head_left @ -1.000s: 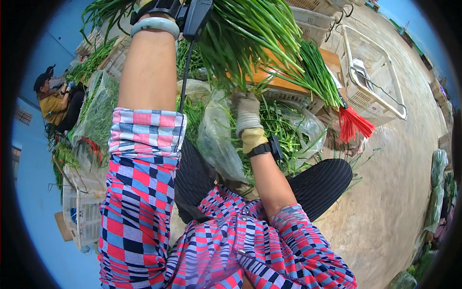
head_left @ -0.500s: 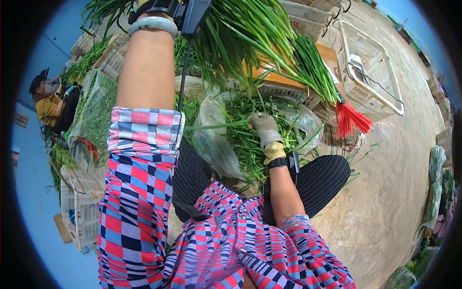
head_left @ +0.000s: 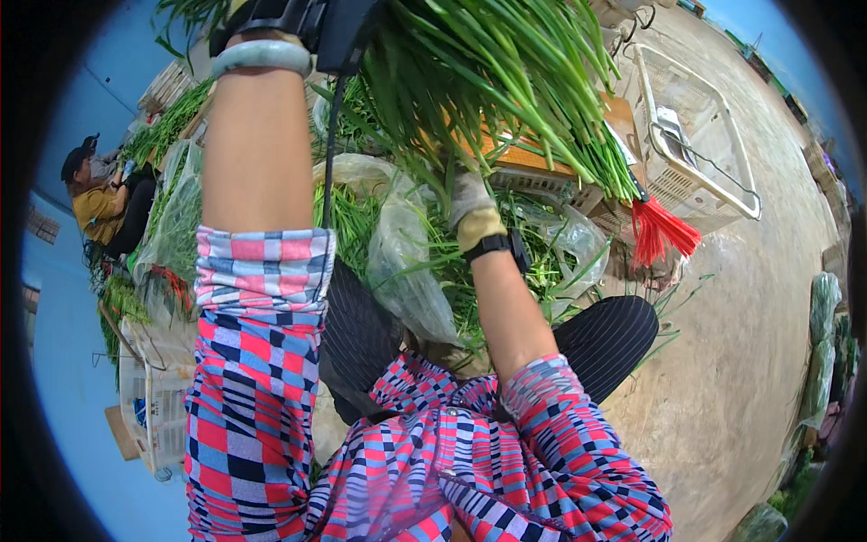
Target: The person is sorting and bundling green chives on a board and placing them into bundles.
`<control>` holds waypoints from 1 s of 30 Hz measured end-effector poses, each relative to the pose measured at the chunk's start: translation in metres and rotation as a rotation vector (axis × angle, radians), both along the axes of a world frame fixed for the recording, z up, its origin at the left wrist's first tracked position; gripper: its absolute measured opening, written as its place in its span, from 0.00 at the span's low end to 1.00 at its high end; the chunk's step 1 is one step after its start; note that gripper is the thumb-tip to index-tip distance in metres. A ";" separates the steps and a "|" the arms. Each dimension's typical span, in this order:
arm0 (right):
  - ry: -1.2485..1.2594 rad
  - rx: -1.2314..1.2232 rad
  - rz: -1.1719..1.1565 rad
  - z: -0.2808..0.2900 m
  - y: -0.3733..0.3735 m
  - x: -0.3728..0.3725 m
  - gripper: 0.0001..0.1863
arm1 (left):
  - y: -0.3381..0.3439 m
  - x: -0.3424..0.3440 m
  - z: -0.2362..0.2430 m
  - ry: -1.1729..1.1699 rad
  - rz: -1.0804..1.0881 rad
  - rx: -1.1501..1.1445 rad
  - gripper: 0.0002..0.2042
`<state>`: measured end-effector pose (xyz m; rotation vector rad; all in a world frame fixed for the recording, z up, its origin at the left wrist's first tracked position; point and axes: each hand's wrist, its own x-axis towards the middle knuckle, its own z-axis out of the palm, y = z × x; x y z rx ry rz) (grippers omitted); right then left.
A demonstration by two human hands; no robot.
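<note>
A big bunch of chives, long flat green leaves with pale stems toward the right, is held up at the top by my left hand. That gloved hand is mostly cut off by the upper edge and covered by a black wrist device. My right hand, in a pale glove, reaches under the hanging leaves of the bunch; leaves hide its fingertips. Loose green trimmings lie below in an open clear plastic bag between my knees.
Behind the bag stands an orange-brown board on a crate. Red ties hang at its right corner, beside a knife handle. A white plastic crate stands further right. At the far left another person sits near heaped greens.
My right hand has moved up from the loose trimmings to the bunch and no longer shows the strand it pinched. The bunch has shifted right and closer, with my left arm slightly left.
</note>
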<state>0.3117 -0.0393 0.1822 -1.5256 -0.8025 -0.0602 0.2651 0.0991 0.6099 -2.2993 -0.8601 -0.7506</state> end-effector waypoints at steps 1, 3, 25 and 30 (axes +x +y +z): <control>-0.007 -0.100 -0.064 0.020 -0.006 -0.023 0.18 | -0.003 -0.030 0.003 -0.023 -0.020 -0.124 0.18; 0.522 0.090 -0.031 0.026 -0.033 -0.044 0.17 | 0.043 -0.027 0.002 -0.186 -0.032 -0.185 0.19; -0.542 -1.125 0.495 0.062 -0.062 -0.024 0.15 | 0.243 -0.095 -0.023 -1.366 -0.965 -1.514 0.21; -0.245 -1.216 -0.068 0.095 -0.089 0.053 0.17 | 0.207 -0.102 -0.047 -1.386 -0.840 -1.475 0.16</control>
